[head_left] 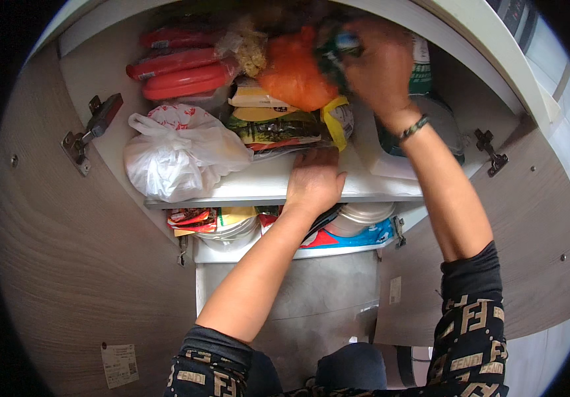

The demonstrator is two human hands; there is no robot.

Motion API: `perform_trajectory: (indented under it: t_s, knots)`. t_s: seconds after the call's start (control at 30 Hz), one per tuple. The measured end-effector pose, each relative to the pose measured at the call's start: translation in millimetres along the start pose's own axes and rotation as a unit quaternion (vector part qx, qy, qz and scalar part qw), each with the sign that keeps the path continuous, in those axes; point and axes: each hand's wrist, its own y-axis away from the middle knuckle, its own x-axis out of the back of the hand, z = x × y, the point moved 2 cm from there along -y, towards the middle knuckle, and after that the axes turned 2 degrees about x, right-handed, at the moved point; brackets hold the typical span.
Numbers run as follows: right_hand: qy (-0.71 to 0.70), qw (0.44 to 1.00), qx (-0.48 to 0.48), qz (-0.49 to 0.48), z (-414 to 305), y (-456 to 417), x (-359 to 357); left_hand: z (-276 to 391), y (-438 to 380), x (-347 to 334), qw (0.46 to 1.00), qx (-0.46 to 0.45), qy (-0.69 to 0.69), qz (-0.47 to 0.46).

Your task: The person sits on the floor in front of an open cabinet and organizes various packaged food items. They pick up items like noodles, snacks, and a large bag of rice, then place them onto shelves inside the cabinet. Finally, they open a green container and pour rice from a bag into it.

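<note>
My right hand [381, 74], blurred, is raised at the upper right of the cabinet, its fingers closed on a dark green package [332, 54] beside an orange plastic bag [297, 69]. On the upper shelf [265, 186], my left hand [315, 178] lies palm down near the front edge, its fingertips against a dark printed package [275, 126]. Whether it grips that package cannot be told. A tied white plastic bag [181, 154] sits to its left. Red plastic-wrapped items [186, 82] are stacked behind the bag. A yellow strip [334, 124] hangs just beyond my left fingers.
Wood-grain cabinet doors [81, 238] [523, 218] stand wide on both sides, with metal hinges [91, 129] at the shelf ends. A dark green container [424, 129] stands at the shelf's right. The lower shelf [235, 253] holds plastic tubs [364, 216] and colourful packets [193, 218].
</note>
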Motion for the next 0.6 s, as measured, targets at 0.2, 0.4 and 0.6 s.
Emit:
perform_trajectory:
  t_s: [0.2,0.4,0.6]
  knots:
    - [-0.124,0.992,0.012,-0.006,-104,28,73,-2,1,21,0.980,0.055,-0.002,-0.191]
    - [-0.202,0.975,-0.083,-0.043,-137,95,152,0,16,43,0.888,0.061,0.450,-0.076]
    - [-0.234,0.951,-0.192,-0.060,-125,171,211,25,20,76,0.523,0.026,0.796,-0.304]
